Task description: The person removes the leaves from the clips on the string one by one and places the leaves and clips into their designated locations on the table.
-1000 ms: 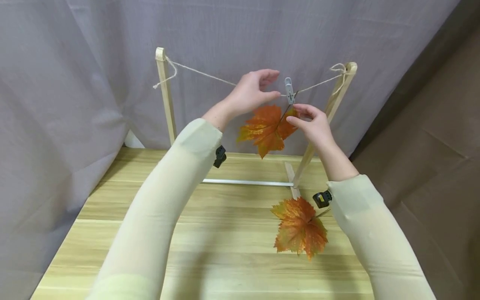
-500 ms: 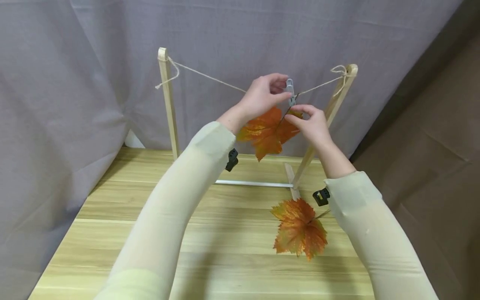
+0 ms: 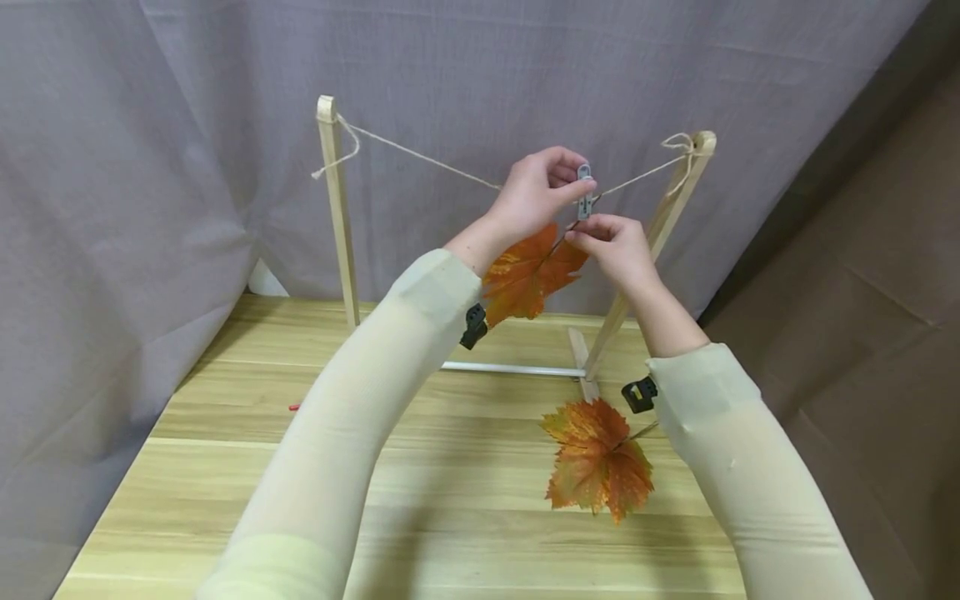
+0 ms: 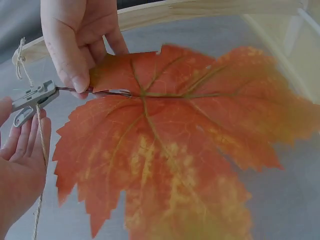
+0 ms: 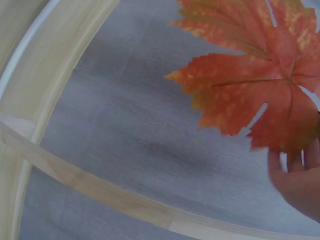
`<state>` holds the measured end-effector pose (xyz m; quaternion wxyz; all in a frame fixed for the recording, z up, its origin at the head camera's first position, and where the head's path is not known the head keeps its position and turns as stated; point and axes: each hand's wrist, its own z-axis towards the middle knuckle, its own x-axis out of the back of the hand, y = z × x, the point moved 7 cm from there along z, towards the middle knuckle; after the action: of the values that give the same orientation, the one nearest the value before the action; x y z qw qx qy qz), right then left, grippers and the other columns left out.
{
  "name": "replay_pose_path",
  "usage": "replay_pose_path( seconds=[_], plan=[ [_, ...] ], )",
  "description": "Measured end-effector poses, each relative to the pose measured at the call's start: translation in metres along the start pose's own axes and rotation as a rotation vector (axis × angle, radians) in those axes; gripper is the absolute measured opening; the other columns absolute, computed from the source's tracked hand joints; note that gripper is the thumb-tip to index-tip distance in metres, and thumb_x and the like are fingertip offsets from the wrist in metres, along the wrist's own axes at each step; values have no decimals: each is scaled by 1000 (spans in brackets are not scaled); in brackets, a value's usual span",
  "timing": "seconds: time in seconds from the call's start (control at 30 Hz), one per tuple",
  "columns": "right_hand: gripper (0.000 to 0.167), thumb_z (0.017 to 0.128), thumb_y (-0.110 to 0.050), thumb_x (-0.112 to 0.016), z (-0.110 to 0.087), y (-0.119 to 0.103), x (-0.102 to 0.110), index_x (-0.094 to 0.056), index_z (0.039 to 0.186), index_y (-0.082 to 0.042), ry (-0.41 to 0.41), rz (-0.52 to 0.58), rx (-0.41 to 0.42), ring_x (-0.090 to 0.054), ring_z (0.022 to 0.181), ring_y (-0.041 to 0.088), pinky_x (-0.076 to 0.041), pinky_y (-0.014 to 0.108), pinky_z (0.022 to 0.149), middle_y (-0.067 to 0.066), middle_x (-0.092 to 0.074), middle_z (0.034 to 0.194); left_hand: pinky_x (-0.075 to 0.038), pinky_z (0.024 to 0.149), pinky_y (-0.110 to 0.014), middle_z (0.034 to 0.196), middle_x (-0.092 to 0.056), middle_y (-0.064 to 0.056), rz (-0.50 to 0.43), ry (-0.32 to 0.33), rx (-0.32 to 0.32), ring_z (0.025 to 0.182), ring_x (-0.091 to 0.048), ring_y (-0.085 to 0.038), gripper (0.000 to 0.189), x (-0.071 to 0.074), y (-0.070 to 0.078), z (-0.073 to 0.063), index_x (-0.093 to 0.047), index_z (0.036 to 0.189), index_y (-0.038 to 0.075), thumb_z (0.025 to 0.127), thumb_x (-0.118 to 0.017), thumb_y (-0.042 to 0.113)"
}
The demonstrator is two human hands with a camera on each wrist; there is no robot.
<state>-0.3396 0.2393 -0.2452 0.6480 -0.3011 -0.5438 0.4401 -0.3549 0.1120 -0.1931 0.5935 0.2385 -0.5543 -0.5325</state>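
Observation:
A grey clothespin (image 3: 585, 204) sits on the twine (image 3: 420, 155) with its nose over the dark stem of an orange artificial maple leaf (image 3: 528, 275). My left hand (image 3: 536, 196) pinches the clothespin's handle end between thumb and fingers. Just below, my right hand (image 3: 618, 250) pinches the leaf's stem close to the clip. In the left wrist view the stem runs from the clothespin (image 4: 37, 97) past the right thumb into the broad leaf (image 4: 165, 140). The right wrist view shows the right hand (image 5: 300, 180) partly behind the leaf (image 5: 260, 80).
Two wooden posts, left (image 3: 337, 217) and right (image 3: 678, 187), hold up the sagging twine. A white rod (image 3: 517, 369) joins the stand low down. A second maple leaf (image 3: 600, 462) lies on the wooden table (image 3: 465, 533). A small red thing (image 3: 294, 407) shows beside the left sleeve.
My left hand has moved right and taken hold of the clothespin, which has shifted slightly down and turned more upright. The hanging leaf has swung a little left. My right hand stays at the stem.

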Motion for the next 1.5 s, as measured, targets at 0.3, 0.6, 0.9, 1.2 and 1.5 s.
replay_pose_path(
  seconds=[0.3,0.6,0.9,1.2,1.5],
  plan=[
    [20,87,-9,-63,-2,2,1,-64,95,9,-9,-26,-4,-55,65,-9,-43,11,63,-30,-60,63,-49,74,-17,99,-67,-7,-103,63,-20,88,-61,-12,23,5,-6,-1,-63,107,6,88,-65,20],
    [26,88,-13,-63,-5,2,1,-63,98,11,-26,-77,-21,-54,64,-7,-43,13,61,-32,-59,61,-52,79,-19,96,-67,-9,-276,95,-5,87,-64,-15,22,12,-11,-3,-62,106,4,88,-65,18],
    [19,87,-13,-64,-6,8,-4,-65,91,5,-46,-79,-29,-54,64,-7,-43,13,61,-31,-59,62,-53,82,-24,88,-62,-3,-477,236,-21,84,-63,-14,22,33,-12,-7,-59,105,-3,88,-63,10],
    [22,88,-14,-64,-6,15,-1,-65,94,6,-50,-97,-42,-54,64,-6,-43,14,62,-30,-59,61,-54,83,-28,83,-61,0,-549,253,-85,75,-61,-8,20,49,-15,-5,-58,104,-7,87,-63,3],
    [12,87,-13,-63,-10,26,0,-65,86,-1,-84,-119,-63,-55,66,-6,-43,13,60,-27,-62,67,-53,84,-26,85,-63,0,-476,185,-83,77,-60,-8,21,49,-25,-11,-59,104,-5,86,-64,4]
  ],
)
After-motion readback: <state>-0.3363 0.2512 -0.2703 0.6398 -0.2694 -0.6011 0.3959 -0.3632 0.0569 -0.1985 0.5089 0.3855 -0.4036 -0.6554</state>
